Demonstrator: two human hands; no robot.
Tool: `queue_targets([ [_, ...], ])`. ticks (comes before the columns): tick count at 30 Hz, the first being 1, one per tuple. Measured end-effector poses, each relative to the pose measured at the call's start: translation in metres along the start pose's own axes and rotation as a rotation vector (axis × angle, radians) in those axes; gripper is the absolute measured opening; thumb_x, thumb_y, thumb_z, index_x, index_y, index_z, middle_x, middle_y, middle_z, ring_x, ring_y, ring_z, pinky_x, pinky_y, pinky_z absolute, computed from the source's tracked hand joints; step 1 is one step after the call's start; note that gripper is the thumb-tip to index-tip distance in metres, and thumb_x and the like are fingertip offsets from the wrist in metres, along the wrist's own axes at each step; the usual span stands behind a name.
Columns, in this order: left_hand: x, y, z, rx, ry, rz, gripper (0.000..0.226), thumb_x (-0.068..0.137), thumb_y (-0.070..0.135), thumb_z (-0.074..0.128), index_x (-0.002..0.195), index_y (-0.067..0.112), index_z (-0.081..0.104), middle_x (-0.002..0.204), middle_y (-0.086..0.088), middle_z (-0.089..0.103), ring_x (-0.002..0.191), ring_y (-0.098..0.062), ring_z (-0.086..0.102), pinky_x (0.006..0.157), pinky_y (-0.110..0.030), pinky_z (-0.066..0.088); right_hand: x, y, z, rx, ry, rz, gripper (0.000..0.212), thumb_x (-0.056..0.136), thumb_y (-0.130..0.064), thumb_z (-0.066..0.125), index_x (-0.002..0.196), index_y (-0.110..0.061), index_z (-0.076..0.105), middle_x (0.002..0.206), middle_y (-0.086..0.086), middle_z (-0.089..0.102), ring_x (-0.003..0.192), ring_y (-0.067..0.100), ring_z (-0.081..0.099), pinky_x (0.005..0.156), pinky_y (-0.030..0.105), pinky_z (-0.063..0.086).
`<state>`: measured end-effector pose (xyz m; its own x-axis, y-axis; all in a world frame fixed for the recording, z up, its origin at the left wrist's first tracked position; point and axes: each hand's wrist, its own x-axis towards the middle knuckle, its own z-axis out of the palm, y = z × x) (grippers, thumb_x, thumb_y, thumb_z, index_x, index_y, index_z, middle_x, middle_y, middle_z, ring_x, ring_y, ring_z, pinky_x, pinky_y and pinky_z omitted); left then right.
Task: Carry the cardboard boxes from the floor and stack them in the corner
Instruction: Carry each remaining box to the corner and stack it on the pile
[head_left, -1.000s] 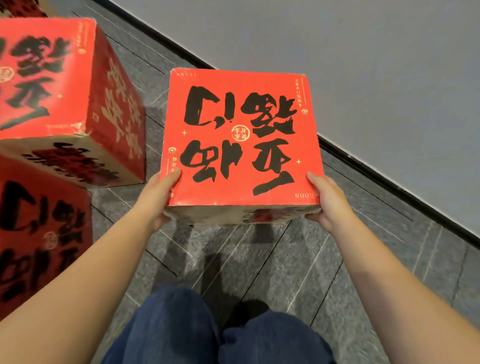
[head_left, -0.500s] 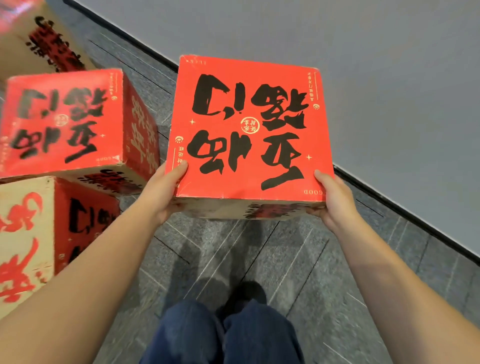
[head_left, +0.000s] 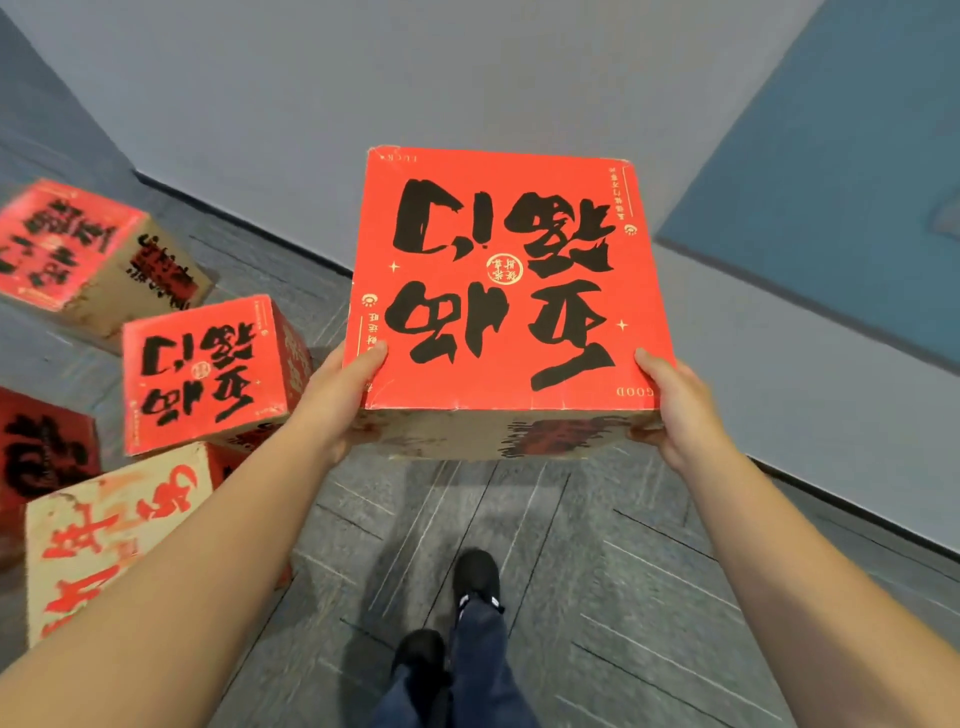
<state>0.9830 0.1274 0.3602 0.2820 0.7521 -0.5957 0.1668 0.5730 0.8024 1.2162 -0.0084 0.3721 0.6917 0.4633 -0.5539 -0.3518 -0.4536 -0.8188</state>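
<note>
I hold a red cardboard box (head_left: 506, 291) with big black brush lettering on top, lifted well off the floor in front of me. My left hand (head_left: 337, 400) grips its near left corner, thumb on top. Its near right corner sits in my right hand (head_left: 675, 410), held the same way. On the floor to the left lie more of the same boxes: a red one (head_left: 202, 371), a tan-faced one with red lettering (head_left: 114, 535) under it, a dark red one (head_left: 41, 452) at the left edge and a tilted one (head_left: 88, 249) farther back.
A grey wall (head_left: 467, 78) with a dark baseboard runs across ahead of me, with a blue panel (head_left: 831, 197) at the right. The floor (head_left: 597, 571) is grey patterned carpet tile. My legs and black shoes (head_left: 475, 577) show below the box.
The box has risen higher and shifted right in view. The boxes on the floor have dropped back to the left and look smaller, and the blue panel has come into view.
</note>
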Motion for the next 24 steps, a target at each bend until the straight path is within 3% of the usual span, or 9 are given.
queue_targets([
  [5,-0.050,0.022,0.035,0.100,-0.144,0.063,0.015,0.096,0.034,0.045,0.109,0.036,0.052,0.090,0.009,0.064,0.083,-0.013,0.060,0.068,-0.034,0.047,-0.062,-0.008,-0.061,0.076,0.145,-0.033,0.012,0.090,-0.028,0.053,0.080,-0.025,0.054,0.072,-0.004,0.057,0.062,0.014,0.051,0.054,0.025,0.038],
  [9,-0.091,0.040,0.083,0.189,-0.294,0.070,0.016,0.095,0.036,0.046,0.110,0.036,0.051,0.091,0.009,0.063,0.085,-0.016,0.060,0.081,-0.042,0.048,-0.114,-0.015,-0.125,0.148,0.287,-0.046,0.013,0.091,-0.029,0.052,0.078,-0.024,0.055,0.073,-0.004,0.057,0.063,0.015,0.051,0.059,0.027,0.040],
  [16,-0.176,0.051,0.200,0.364,-0.590,0.128,0.009,0.096,0.036,0.043,0.100,0.034,0.051,0.083,0.009,0.061,0.074,-0.013,0.057,0.067,-0.030,0.044,-0.210,-0.009,-0.247,0.307,0.573,-0.106,0.014,0.092,-0.027,0.051,0.078,-0.025,0.055,0.073,-0.006,0.056,0.063,0.012,0.051,0.057,0.026,0.040],
  [21,-0.255,0.032,0.287,0.473,-0.785,0.185,0.009,0.097,0.036,0.043,0.103,0.032,0.048,0.084,0.009,0.058,0.075,-0.014,0.052,0.086,-0.040,0.042,-0.278,0.019,-0.336,0.452,0.783,-0.137,0.009,0.090,-0.026,0.054,0.081,-0.024,0.057,0.076,-0.004,0.057,0.066,0.014,0.052,0.061,0.028,0.042],
  [24,-0.307,0.008,0.336,0.522,-0.886,0.204,0.011,0.097,0.035,0.042,0.106,0.031,0.046,0.083,0.009,0.057,0.073,-0.013,0.051,0.088,-0.040,0.042,-0.318,0.044,-0.388,0.542,0.888,-0.158,0.009,0.091,-0.023,0.053,0.082,-0.024,0.058,0.073,-0.004,0.057,0.064,0.013,0.052,0.061,0.028,0.043],
])
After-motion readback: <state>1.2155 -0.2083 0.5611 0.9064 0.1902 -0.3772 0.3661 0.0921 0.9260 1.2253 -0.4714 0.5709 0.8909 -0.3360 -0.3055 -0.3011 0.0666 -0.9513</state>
